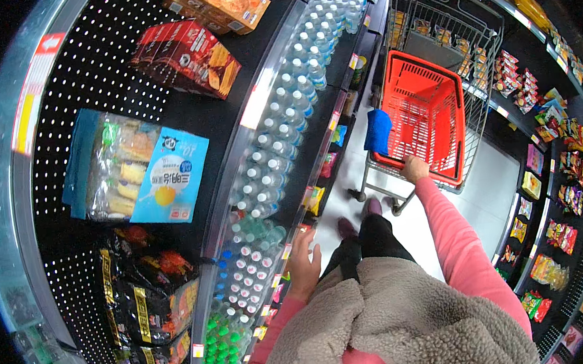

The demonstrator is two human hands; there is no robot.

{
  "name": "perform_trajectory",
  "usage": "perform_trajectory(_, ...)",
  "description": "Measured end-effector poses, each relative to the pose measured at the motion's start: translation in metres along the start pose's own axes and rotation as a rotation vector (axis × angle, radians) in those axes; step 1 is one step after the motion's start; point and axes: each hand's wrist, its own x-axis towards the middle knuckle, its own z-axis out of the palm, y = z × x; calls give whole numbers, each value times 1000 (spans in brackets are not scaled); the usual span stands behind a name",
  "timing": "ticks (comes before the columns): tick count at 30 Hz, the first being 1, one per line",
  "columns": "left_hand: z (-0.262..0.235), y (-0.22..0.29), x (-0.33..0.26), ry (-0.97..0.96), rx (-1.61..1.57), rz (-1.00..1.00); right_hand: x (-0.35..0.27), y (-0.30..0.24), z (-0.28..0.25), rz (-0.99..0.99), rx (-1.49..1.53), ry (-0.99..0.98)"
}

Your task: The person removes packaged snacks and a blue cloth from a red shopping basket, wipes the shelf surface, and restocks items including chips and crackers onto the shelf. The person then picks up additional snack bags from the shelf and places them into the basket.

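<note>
My right hand (415, 169) is closed round the handle of a wire shopping cart (484, 85). An orange-red plastic basket (423, 111) sits in the cart with nothing in it, and a blue cloth (378, 133) hangs over its left side. My left hand (303, 261) hangs by the left shelf's edge, fingers apart, holding nothing. Beside that hand stand rows of bottles on the shelf: clear water bottles (272, 163) with white caps, red-and-white-capped bottles (247, 272) and green-capped bottles (219, 348).
Boxed red snacks (187, 59), a blue pack of wrapped cakes (141, 167) and black bags (153, 301) fill the upper left shelf. Bagged snacks (567, 158) line the right shelf. White floor (407, 234) runs between the shelves.
</note>
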Motion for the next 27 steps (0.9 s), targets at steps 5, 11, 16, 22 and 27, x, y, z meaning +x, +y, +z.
perform_trajectory(5, -4, -7, -23, 40, 52, 25, -32, 22, 5, 31, -27, -3)
perform_trajectory(11, 5, -5, -30, 26, 79, 106, -76, 62, 19, 56, -60, -58)
perform_trajectory(16, 29, 10, -35, -106, 17, 100, -121, 104, 29, 1, -105, -129)
perform_trajectory(22, 70, 48, -59, -232, 24, 214, -179, 167, 60, -117, -285, -111)
perform_trajectory(27, 102, 75, -85, -332, 48, 261, -250, 216, 90, -75, -93, 96)
